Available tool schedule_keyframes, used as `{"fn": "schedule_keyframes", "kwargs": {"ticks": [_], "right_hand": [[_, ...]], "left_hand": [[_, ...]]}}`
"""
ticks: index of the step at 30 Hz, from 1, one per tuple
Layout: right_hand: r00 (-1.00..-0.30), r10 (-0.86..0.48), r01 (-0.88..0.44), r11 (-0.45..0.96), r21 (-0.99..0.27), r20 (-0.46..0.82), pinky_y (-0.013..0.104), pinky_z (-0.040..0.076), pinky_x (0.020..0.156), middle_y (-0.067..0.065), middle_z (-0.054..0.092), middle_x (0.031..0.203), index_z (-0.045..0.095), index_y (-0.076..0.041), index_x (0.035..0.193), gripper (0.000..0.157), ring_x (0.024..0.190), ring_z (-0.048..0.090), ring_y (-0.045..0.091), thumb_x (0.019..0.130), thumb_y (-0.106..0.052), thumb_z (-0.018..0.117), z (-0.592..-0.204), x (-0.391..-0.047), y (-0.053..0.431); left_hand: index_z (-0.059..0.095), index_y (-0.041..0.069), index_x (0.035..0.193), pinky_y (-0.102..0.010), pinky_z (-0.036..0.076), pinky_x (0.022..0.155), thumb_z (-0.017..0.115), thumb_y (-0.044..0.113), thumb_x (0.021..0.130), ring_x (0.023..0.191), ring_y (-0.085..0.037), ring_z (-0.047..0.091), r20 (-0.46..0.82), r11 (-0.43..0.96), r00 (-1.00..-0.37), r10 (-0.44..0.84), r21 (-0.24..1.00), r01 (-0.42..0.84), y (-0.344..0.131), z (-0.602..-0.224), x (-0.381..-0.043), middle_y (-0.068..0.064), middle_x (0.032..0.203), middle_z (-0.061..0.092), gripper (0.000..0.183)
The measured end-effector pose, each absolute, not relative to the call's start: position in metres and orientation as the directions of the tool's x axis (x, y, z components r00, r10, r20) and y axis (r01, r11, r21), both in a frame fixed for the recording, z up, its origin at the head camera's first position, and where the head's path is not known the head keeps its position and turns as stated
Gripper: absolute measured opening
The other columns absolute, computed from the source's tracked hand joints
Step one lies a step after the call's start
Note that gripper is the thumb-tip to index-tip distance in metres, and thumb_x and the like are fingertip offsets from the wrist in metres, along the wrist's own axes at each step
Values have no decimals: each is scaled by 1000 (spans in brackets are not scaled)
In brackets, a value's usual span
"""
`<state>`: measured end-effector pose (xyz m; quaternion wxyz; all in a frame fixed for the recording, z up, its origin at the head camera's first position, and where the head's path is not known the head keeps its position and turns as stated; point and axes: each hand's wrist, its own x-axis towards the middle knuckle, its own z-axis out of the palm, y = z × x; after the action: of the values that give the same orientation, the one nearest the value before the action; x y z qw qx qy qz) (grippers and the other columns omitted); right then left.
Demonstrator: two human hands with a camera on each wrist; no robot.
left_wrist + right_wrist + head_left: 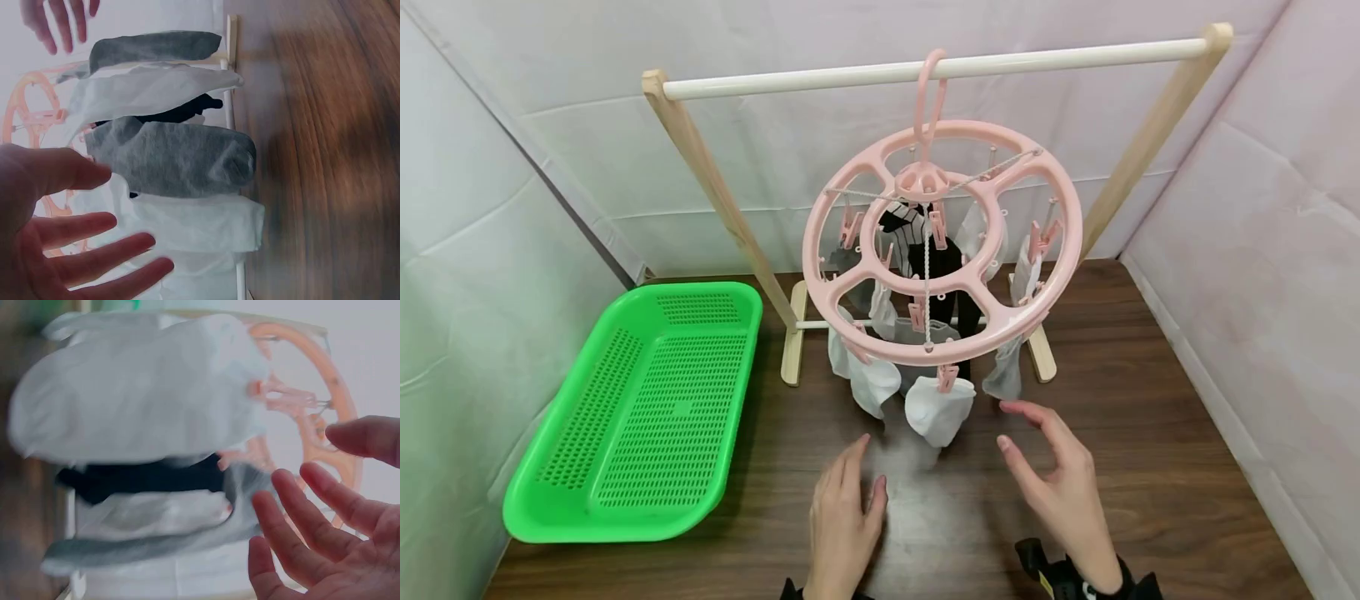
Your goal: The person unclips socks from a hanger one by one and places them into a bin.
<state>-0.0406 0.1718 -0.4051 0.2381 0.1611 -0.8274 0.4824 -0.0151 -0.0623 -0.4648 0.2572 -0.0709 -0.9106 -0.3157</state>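
A pink round clip hanger (1063, 200) hangs by its hook from a white rod, with white, grey and black socks clipped around it. At its front hangs a white sock (938, 410) from a pink clip (947, 378). My left hand (841, 512) is in front of the hanger at the left, fingers extended and holding nothing. To the right, my right hand (1060, 483) is spread, its fingertips close below a grey sock (1004, 372). In the left wrist view a grey sock (175, 159) hangs beyond the spread fingers. A large white sock (137, 394) shows in the right wrist view.
A green plastic basket (677, 408) with nothing in it sits at the left on the dark wooden table (1157, 433). Wooden posts (715, 200) hold up the white rod (820, 80). Pale cloth walls (1262, 208) enclose the back and sides.
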Motion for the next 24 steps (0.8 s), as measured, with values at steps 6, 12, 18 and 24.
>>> {"fn": "schedule_keyframes", "kwargs": {"ticks": [6,12,18,24], "right_hand": [[-840,-71,-534,274,-800,537,27,42,95,15,62,115,59,4,120,46,110,57,18,79,22,65,-390,-55,166],[-854,-121,-520,245,-818,507,27,42,94,12,63,116,58,3,122,45,109,57,16,80,17,67,-379,-67,157],[-830,-127,-557,240,-795,543,28,42,93,12,62,116,58,0,124,47,108,56,19,80,16,68,-371,-78,149],[-879,-137,-477,245,-844,457,33,40,96,9,59,121,57,-2,128,45,111,53,22,85,8,69,-369,-93,144]], "left_hand": [[68,6,105,-39,51,63,78,0,72,76,-20,66,604,765,-796,-36,529,367,-59,-462,-15,-1,91,69,36],[69,7,95,-35,51,59,78,-5,68,70,-16,66,629,759,-777,-21,515,397,-59,-463,-12,0,81,69,30],[68,7,95,-35,51,58,76,-4,70,69,-15,67,621,753,-784,-7,519,405,-60,-469,-12,0,80,69,29],[66,8,100,-33,51,55,73,-2,73,68,-14,66,592,748,-806,2,534,394,-60,-474,-13,-2,83,69,30]]}}
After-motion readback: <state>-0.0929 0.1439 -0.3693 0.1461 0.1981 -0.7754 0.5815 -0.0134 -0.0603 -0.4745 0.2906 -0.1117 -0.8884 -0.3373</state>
